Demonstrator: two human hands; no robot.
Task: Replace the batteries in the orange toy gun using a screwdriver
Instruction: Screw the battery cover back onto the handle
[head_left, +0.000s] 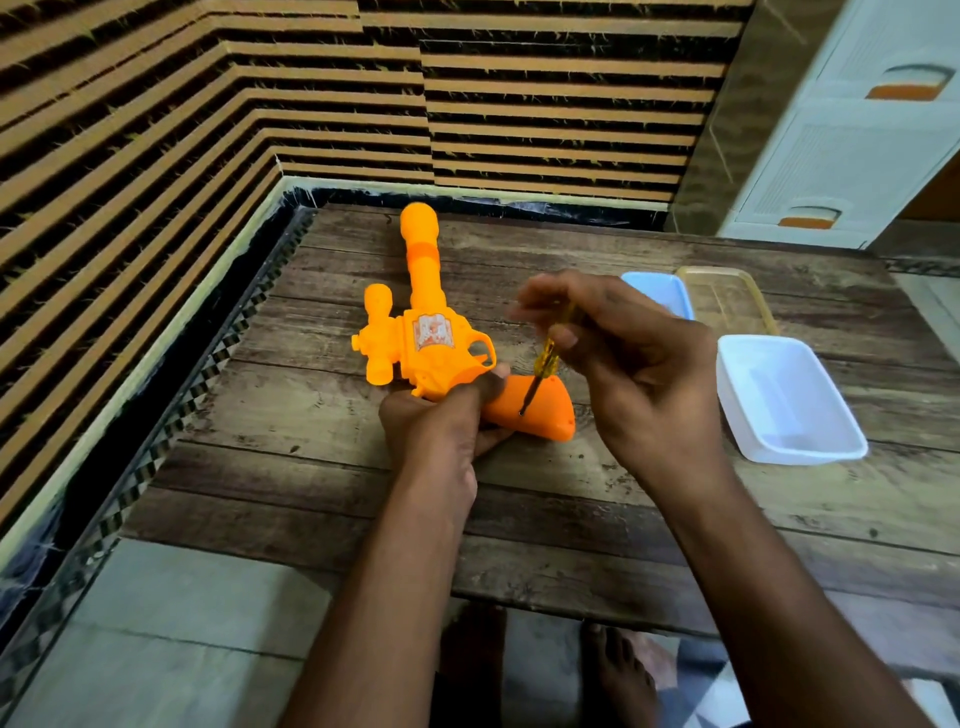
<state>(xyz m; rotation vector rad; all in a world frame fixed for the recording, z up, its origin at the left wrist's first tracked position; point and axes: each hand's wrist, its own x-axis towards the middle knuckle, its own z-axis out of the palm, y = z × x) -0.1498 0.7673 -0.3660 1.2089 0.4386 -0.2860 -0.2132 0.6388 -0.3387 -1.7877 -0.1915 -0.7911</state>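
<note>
the orange toy gun (426, 332) lies on the wooden bench (545, 509), its barrel pointing far. the left hand (441, 421) wraps its fingers around the grip to hold it down. the right hand (634, 358) pinches the yellow screwdriver (543, 364), whose tip touches the grip. a white tray (789, 400) sits to the right.

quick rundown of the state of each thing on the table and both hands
orange toy gun: lying flat, grip toward the person
screwdriver: tilted, tip on the grip
left hand: holding the gun down
right hand: closed on the screwdriver handle
white tub: upright, nothing seen inside
blue tub: partly hidden by the right hand
clear lid: lying flat
</note>
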